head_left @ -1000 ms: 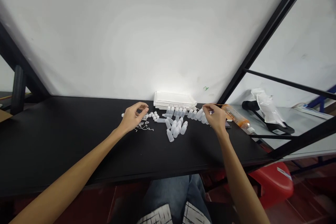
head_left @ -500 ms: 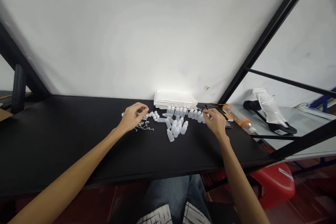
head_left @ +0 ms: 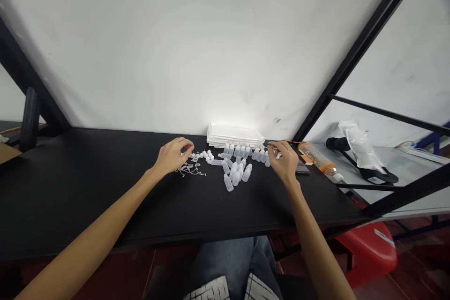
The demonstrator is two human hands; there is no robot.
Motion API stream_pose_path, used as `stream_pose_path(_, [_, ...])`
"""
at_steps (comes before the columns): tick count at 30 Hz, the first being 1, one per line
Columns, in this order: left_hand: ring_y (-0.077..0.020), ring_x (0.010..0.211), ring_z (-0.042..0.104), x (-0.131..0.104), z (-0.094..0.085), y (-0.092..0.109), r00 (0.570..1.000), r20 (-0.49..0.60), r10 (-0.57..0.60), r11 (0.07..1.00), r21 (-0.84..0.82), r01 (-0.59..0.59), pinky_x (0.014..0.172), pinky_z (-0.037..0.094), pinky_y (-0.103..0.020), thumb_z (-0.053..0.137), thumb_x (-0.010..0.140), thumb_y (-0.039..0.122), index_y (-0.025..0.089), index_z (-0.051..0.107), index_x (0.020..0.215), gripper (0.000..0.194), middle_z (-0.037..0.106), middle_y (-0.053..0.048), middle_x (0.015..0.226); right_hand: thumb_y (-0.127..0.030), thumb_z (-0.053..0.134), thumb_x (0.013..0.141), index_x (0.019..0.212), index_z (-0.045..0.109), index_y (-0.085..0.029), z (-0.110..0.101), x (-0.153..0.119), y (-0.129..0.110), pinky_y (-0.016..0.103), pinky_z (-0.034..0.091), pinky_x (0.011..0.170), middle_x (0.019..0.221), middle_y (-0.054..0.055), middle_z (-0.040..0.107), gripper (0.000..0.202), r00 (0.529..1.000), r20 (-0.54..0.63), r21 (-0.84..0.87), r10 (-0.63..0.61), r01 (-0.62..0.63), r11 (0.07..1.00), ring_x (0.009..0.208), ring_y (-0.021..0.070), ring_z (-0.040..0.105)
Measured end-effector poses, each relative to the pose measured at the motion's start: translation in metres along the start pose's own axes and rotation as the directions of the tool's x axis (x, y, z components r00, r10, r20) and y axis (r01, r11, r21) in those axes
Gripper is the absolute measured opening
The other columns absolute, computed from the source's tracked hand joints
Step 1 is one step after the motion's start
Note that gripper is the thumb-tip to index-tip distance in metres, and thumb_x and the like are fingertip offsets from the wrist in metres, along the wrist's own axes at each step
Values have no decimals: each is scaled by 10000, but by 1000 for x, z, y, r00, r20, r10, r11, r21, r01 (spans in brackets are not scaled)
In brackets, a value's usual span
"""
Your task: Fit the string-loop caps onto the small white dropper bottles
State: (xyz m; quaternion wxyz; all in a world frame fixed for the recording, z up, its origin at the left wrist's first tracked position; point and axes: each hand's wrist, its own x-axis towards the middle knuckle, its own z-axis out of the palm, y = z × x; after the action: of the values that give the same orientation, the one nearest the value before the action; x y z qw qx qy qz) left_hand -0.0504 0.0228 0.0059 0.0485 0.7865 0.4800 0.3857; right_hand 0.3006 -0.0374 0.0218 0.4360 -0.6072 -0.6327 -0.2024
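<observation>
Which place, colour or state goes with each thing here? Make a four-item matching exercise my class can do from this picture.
Column one
1. Small bottles
2. White looped pieces
3. Large bottle
4. Stool

Column two
A. Red, lower than the tabletop
B. Lying on its side, with orange on it
C. On the tabletop, between the left hand and the right hand
D. On the tabletop, right beside the left hand

Right pairs: 1-C, 2-D, 3-B, 4-A

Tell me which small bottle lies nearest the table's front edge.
The small bottle jutting from the pile's front; all other small bottles are farther back.
</observation>
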Motion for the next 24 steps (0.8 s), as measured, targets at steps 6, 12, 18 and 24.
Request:
stream_pose_path(6, [-247,836,618,9,-14,-31,997,83,3,986,163,-17,602,414,-281,561,807,354,260,706,768,177,717,-36,892,-222,536,858,850,728,-208,21,24,-76,259,413,649,886,49,716,192,892,423,-10,-162,183,983,804,173,636])
stream_pose_path(12, [-226,751,614,15,-25,-56,997,73,-28,994,106,20,656,442,-302,631,743,353,255,717,738,131,712,-41,818,-44,551,776,917,731,-143,61,17,-143,295,420,670,896,155,716,249,638,743,-128,-203,433,892,927,276,653])
stream_pose_path(18, [-220,776,609,13,-19,-45,989,146,19,992,121,-37,660,445,-300,607,763,346,242,723,748,157,703,-48,813,-24,564,746,908,724,-140,72,5,-147,301,419,669,870,160,720,256,590,784,-112,-192,440,891,870,274,676])
stream_pose_path(24, [-180,695,599,10,-16,-22,986,164,21,992,-129,0,585,440,-271,632,779,378,225,739,780,187,707,-51,817,-182,637,714,762,702,-167,61,12,-139,301,357,588,766,103,712,83,676,724,-63,-136,262,963,745,262,653])
